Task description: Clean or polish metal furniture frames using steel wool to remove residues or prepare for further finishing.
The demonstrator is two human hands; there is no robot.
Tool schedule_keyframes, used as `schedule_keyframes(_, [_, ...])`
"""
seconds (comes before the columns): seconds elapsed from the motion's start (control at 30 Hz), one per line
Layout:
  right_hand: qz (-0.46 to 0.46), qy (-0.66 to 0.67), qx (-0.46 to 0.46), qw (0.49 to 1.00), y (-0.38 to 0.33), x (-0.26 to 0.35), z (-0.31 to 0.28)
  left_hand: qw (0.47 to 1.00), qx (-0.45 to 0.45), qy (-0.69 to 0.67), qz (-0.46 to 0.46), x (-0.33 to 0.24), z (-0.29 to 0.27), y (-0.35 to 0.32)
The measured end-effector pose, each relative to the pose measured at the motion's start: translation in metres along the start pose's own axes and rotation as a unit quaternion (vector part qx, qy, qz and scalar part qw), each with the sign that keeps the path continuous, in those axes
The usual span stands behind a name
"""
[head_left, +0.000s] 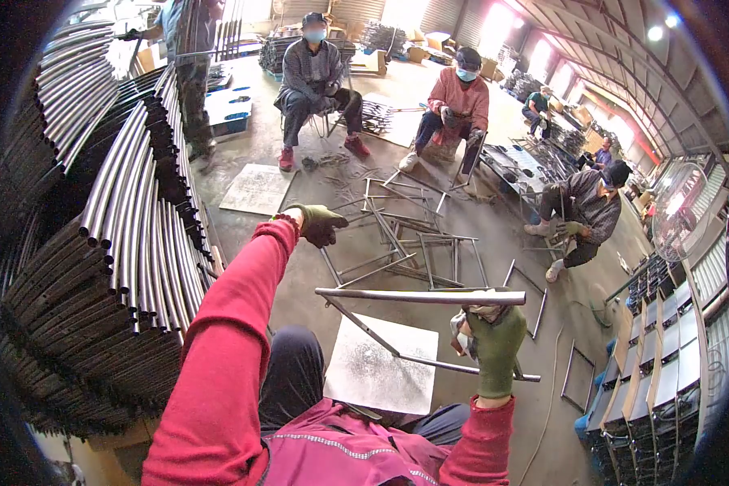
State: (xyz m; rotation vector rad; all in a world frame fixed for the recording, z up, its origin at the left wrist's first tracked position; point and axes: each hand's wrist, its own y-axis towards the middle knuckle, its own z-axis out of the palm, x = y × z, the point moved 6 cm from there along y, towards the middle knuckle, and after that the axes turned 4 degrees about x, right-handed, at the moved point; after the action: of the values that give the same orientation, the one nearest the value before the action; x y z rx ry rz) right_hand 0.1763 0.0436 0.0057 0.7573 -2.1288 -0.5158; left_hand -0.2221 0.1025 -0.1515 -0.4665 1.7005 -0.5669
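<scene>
My right hand (496, 350), in a green work glove, grips a metal tube frame (417, 297) at its right end. The frame hangs tilted above my lap, one thick tube on top and a thinner bar below. Something whitish and crumpled, like a rag (462, 334), shows at the right fingers; I cannot tell its exact kind. My left arm reaches forward and left. My left hand (322, 225), in a dark green glove, is off the frame, its fingers loosely spread with nothing visible in them. Beyond it, several metal frames (397, 235) lie heaped on the floor.
A tall stack of curved metal tubes (146, 219) rises close on my left. A pale board (381, 364) lies before my knees, another board (257, 189) farther left. Several seated people (312, 73) work around the heap. Stacked panels (648, 356) and a large fan (679, 209) stand right.
</scene>
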Motion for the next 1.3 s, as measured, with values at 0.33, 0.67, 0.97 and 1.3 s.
schedule_keyframes(0.33, [0.024,0.037,-0.005,0.999,-0.012,0.014,0.017,0.977,0.121,0.174,0.026,-0.002,0.125,0.030])
schedule_keyframes(0.67, [0.016,0.039,0.012,0.999,-0.026,0.004,0.014,0.879,0.123,0.417,0.198,-0.026,0.199,0.042])
schedule_keyframes(0.97, [-0.026,0.044,0.011,0.999,-0.022,0.017,0.013,0.870,-0.028,0.460,0.176,-0.033,0.175,0.049])
schedule_keyframes(1.3, [-0.021,0.012,-0.005,1.000,-0.022,0.008,0.007,0.661,-0.307,0.539,0.423,-0.171,0.176,-0.031])
